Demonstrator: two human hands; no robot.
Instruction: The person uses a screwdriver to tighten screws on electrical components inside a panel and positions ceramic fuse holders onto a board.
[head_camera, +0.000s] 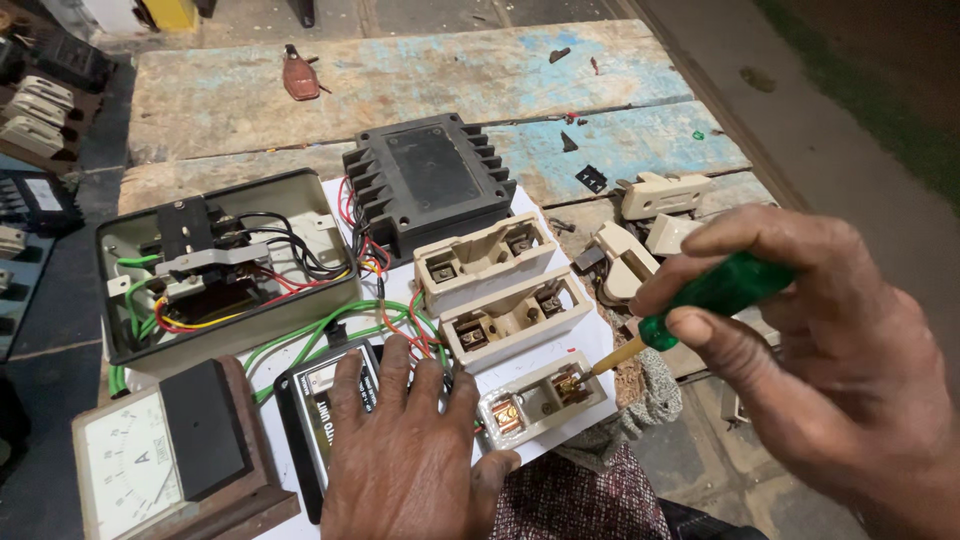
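Observation:
My right hand (830, 370) grips a green-handled screwdriver (715, 293); its tip rests on a brass terminal of the nearest cream fuse base (543, 402). My left hand (405, 450) lies flat, fingers spread, over a black-framed meter (320, 415) and holds down the white board (580, 340) beside that fuse base. Two more cream fuse bases (487, 262) (515, 318) sit in a row behind it. Green and red wires (330, 325) run from under my left hand toward the open switch box (225, 265).
A black finned unit (428, 180) stands behind the fuse bases. Loose cream fuse carriers (640, 225) lie at the right on the worn wooden bench (400, 80). An analogue meter in a wooden frame (165, 460) sits front left. A small brown item (300, 75) lies far back.

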